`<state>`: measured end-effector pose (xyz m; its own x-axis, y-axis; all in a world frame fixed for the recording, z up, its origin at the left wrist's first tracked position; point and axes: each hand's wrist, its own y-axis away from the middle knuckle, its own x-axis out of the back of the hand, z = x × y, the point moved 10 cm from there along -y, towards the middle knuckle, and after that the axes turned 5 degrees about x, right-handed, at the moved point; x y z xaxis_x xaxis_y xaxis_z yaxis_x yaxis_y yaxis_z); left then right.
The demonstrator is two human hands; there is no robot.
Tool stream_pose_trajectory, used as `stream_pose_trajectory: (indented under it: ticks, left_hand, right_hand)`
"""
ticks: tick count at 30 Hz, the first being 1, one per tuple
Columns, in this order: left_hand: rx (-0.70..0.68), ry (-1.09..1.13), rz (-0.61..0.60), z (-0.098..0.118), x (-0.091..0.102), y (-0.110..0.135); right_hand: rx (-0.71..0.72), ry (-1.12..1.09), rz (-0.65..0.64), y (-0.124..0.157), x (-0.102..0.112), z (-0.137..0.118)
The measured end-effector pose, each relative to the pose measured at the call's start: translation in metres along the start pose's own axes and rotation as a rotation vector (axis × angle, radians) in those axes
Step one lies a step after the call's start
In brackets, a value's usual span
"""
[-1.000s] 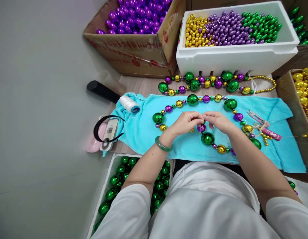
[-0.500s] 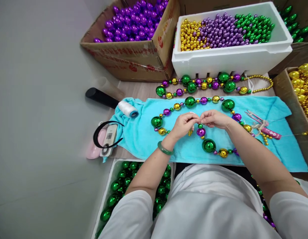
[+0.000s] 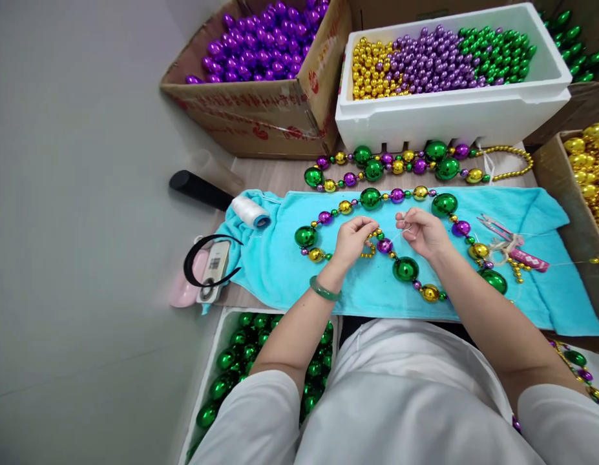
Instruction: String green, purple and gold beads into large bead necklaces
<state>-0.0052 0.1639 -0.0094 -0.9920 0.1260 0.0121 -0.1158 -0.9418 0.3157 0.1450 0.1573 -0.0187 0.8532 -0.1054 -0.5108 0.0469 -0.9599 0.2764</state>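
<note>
A bead necklace (image 3: 406, 268) of green, purple and gold beads lies in a loop on a turquoise towel (image 3: 274, 258). My left hand (image 3: 352, 239) is pinched closed over the strand's small gold beads near a purple bead (image 3: 384, 245). My right hand (image 3: 422, 232) is pinched on a thin white thread (image 3: 397, 236) that runs toward that bead. A green bangle (image 3: 323, 289) sits on my left wrist.
A finished necklace (image 3: 400, 165) lies behind the towel. A white foam box (image 3: 454, 110) holds small beads; a cardboard box (image 3: 260, 110) holds purple ones. Thread spool (image 3: 251, 212), scissors (image 3: 510, 248), green bead tray (image 3: 205, 381), gold bead box (image 3: 551, 174) surround the towel.
My hands, which met at the centre of the loop, have drawn slightly apart. The right hand pulled the thread to the right and the purple bead shifted up.
</note>
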Motion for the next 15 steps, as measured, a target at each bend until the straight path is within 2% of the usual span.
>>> stream_pose_trajectory:
  ticks: [3,5,7,12,15]
  left_hand:
    - [-0.018,-0.067,0.007,0.002,0.0,0.001]
    - [-0.027,-0.089,-0.008,0.005,-0.003,0.002]
    - [-0.035,-0.103,-0.012,0.007,-0.003,0.003]
    - [-0.038,-0.124,0.008,0.01,0.004,0.004]
    - [0.018,-0.096,0.008,0.003,0.006,0.003]
  right_hand:
    - [-0.002,0.051,-0.016,0.001,-0.005,0.003]
    - [0.01,0.167,-0.061,0.001,-0.011,0.003]
    - [0.068,0.391,-0.101,0.001,-0.016,-0.002]
    - [0.178,1.133,-0.193,0.008,-0.029,-0.009]
    - [0.216,1.261,-0.198,0.012,-0.032,-0.012]
